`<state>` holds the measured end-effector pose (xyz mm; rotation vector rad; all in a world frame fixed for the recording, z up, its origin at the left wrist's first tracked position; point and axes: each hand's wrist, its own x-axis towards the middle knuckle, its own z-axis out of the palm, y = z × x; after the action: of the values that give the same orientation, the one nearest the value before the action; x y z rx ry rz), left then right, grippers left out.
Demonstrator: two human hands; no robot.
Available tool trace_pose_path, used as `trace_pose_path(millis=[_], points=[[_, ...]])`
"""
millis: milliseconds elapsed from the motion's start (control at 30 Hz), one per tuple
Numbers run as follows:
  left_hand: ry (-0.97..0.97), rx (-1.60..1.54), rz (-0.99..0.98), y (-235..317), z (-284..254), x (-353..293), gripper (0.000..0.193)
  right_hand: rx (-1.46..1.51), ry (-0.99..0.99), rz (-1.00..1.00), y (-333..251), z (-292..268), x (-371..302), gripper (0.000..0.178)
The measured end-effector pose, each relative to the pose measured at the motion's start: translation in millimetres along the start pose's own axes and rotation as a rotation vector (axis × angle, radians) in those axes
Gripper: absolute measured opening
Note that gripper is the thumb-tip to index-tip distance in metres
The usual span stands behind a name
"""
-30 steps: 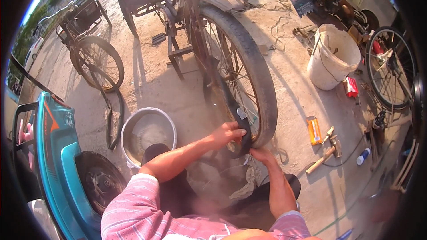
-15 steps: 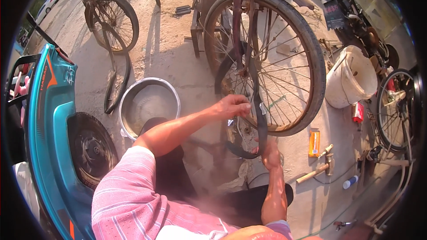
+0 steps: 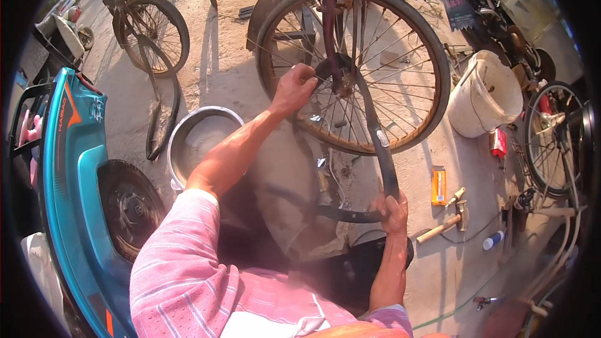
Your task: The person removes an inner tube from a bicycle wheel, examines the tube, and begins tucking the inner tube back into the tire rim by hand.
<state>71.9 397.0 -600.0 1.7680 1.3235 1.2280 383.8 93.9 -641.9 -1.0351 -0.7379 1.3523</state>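
A black bicycle inner tube (image 3: 369, 106) hangs in a loop round the front fork (image 3: 330, 19), beside the hub of a spoked bicycle wheel (image 3: 438, 69). A small pale mark shows on its right run. My right hand (image 3: 394, 214) is wrapped round the tube's lower bend. My left hand (image 3: 293, 91) is raised at the wheel's left side, its fingers pinched at the tube's upper left part. The fingertips are partly hidden there. Below, the tube runs left from my right hand, over the ground before my knees, where it blurs.
A metal basin (image 3: 206, 116) stands left, by a teal vehicle (image 3: 81, 144). To the right are a white bucket (image 3: 479, 106), an orange box (image 3: 439, 186), a hammer (image 3: 462, 216), a red box (image 3: 498, 144) and a small white bottle (image 3: 493, 240). More cycles stand behind and at the right.
My left hand has moved up and left towards the hub. My right hand has shifted slightly right, drawing the tube's loop wider. The wheel appears higher and further left in view.
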Motion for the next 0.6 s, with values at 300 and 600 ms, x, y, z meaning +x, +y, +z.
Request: trace_pose_path(millis=[300,600], points=[[0.109,0.045,-0.095,-30.8,12.0,-20.1,0.033,-0.07,-0.139,0.033,6.2,-0.5,-26.1,0.051],[-0.089,0.302,-0.074,-27.4,-16.9,-11.3,0.029,-0.274,0.13,-0.038,-19.1,-26.6,-5.1,0.033]])
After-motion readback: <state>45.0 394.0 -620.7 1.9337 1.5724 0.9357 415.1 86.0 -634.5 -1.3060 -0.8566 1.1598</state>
